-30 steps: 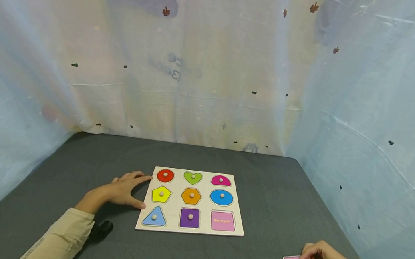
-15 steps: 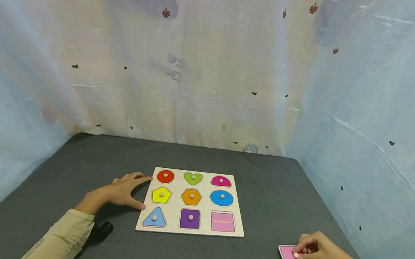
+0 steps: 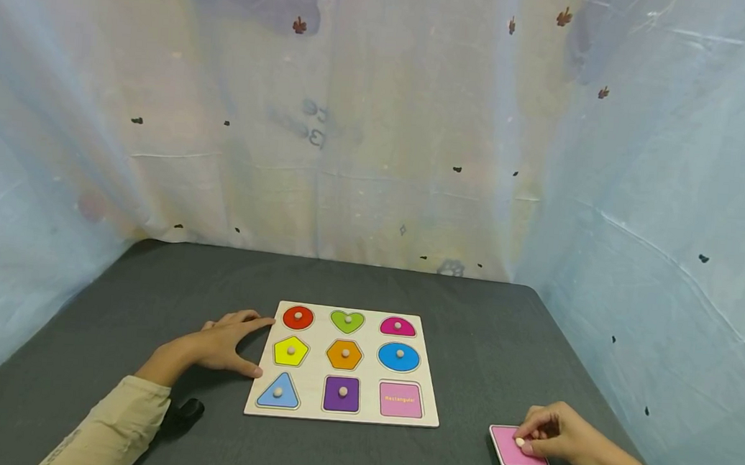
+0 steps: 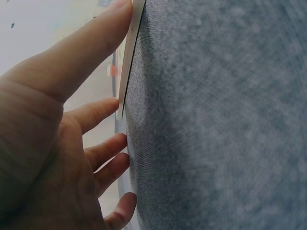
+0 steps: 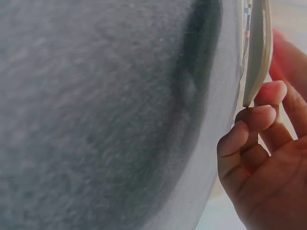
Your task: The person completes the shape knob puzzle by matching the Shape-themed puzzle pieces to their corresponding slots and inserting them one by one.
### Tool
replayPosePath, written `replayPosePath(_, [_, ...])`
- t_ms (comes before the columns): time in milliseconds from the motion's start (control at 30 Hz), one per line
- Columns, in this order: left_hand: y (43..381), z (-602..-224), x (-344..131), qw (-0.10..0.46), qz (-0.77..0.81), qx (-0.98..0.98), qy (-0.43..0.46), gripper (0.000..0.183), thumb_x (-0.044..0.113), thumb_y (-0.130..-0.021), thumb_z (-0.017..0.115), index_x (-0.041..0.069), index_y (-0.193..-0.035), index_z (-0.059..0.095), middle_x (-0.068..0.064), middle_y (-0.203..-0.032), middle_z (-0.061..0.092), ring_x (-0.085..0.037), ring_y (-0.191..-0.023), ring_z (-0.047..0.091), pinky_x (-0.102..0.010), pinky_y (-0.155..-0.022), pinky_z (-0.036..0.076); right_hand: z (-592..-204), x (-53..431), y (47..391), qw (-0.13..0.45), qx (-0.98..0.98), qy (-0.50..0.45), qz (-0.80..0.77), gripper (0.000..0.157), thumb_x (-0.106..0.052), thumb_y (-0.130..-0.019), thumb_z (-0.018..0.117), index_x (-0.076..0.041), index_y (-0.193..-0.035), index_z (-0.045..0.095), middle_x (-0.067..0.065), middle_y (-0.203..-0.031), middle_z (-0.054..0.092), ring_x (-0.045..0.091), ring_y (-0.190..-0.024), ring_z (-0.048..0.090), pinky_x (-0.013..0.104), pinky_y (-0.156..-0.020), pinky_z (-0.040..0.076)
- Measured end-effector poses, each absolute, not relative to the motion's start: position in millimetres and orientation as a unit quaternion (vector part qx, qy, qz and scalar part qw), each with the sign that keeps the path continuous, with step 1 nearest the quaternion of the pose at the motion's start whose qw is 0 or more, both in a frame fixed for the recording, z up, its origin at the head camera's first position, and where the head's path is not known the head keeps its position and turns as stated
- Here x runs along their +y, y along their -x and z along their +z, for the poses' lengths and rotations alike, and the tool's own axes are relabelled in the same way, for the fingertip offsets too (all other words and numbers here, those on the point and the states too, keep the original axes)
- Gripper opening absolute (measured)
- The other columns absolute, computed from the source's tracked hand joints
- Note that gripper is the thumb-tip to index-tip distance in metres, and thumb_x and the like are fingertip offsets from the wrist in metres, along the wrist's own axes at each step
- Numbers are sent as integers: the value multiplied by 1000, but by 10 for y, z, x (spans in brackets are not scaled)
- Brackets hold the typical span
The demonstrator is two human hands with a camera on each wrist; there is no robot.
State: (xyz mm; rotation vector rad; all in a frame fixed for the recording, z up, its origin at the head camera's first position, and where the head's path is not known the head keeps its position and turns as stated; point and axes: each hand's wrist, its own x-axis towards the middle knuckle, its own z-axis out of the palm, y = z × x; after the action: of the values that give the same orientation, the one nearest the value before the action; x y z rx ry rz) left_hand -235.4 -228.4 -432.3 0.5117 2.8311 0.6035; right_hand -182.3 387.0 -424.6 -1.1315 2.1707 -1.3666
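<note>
A wooden shape puzzle board (image 3: pixel 367 405) lies on the dark cloth, with knobbed coloured shapes sitting in its recesses. Its near-right recess (image 3: pixel 400 399) is pink, printed with a word, and holds no piece. To the left, my left hand (image 3: pixel 218 344) is spread with thumb and index fingertip at the board's left edge; the left wrist view shows those fingers against the edge (image 4: pixel 125 72). Off to the right, my right hand (image 3: pixel 562 437) pinches the pale knob of a pink rectangular puzzle piece (image 3: pixel 512 455). In the right wrist view the piece (image 5: pixel 260 52) is edge-on, raised off the cloth.
Dark grey cloth (image 3: pixel 305 455) covers the table. A small black object (image 3: pixel 187 414) is by the left sleeve (image 3: pixel 115 423). Pale patterned curtains (image 3: pixel 378 154) hang along the back and both sides.
My right hand has carried the pink puzzle piece leftward and farther from me, closer to the board. The left hand and the board have stayed in place.
</note>
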Motion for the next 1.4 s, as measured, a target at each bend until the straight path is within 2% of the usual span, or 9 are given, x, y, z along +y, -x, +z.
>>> replayPosePath(100, [2344,-4314,-2272,105,203,959,-168,105,63,-72,81,17,-156,38,-24,-154,36,-48,-138,36,-69,-95,31,-4231,3839,1844,167,768,392,-478,20,10,-92,62,1,-103,76,7,-78,56,-10,-79,50,27,-53,43])
replayPosePath(233, [2330,-4309,-2264,104,200,960,-167,102,58,-73,83,16,-156,39,-23,-154,37,-47,-137,37,-66,-92,33,-4224,3787,1873,156,770,398,-474,19,11,-92,63,1,-102,76,14,-77,54,-9,-79,50,27,-54,43])
replayPosePath(433, [2322,-4311,-2259,102,196,961,-166,101,57,-74,83,17,-155,39,-22,-155,37,-46,-137,38,-65,-92,33,-4206,3716,1927,158,768,392,-482,19,11,-92,63,1,-102,75,3,-89,67,-7,-81,55,22,-61,50])
replayPosePath(633, [2379,-4389,-2294,95,202,962,-160,104,63,-71,82,18,-155,40,-21,-155,37,-44,-137,38,-64,-92,33,-4193,3649,1986,168,768,386,-483,18,8,-93,62,2,-105,75,-2,-94,68,-7,-81,56,21,-63,51])
replayPosePath(700, [2399,-4425,-2309,91,204,962,-157,106,66,-70,81,19,-155,40,-20,-155,37,-43,-138,38,-63,-93,33,-4192,3615,2000,161,774,381,-479,18,7,-93,63,1,-105,75,0,-92,69,-6,-80,56,21,-62,51])
replayPosePath(833, [2380,-4393,-2306,93,200,961,-165,107,69,-70,80,19,-156,39,-22,-155,37,-46,-138,38,-63,-91,33,-4179,3542,2021,141,780,383,-475,18,7,-93,64,1,-104,76,15,-89,67,-5,-78,56,23,-59,50])
replayPosePath(900, [2362,-4362,-2296,97,198,961,-168,107,69,-71,79,19,-156,38,-24,-155,36,-47,-138,37,-63,-92,33,-4168,3514,2034,139,780,381,-477,17,7,-93,64,2,-104,76,19,-88,67,-5,-77,55,23,-59,49])
replayPosePath(1067, [2344,-4328,-2283,99,196,960,-171,105,65,-72,80,18,-156,38,-23,-155,36,-47,-137,37,-63,-91,34,-4156,3453,2072,138,785,370,-477,15,5,-93,65,1,-103,76,15,-89,68,-6,-76,54,22,-59,49])
replayPosePath(1400, [2352,-4333,-2279,101,196,961,-166,104,62,-72,82,18,-156,38,-23,-155,36,-46,-138,37,-64,-92,33,-4134,3334,2155,130,795,365,-466,14,1,-93,67,0,-103,77,19,-87,67,-5,-73,53,22,-57,47])
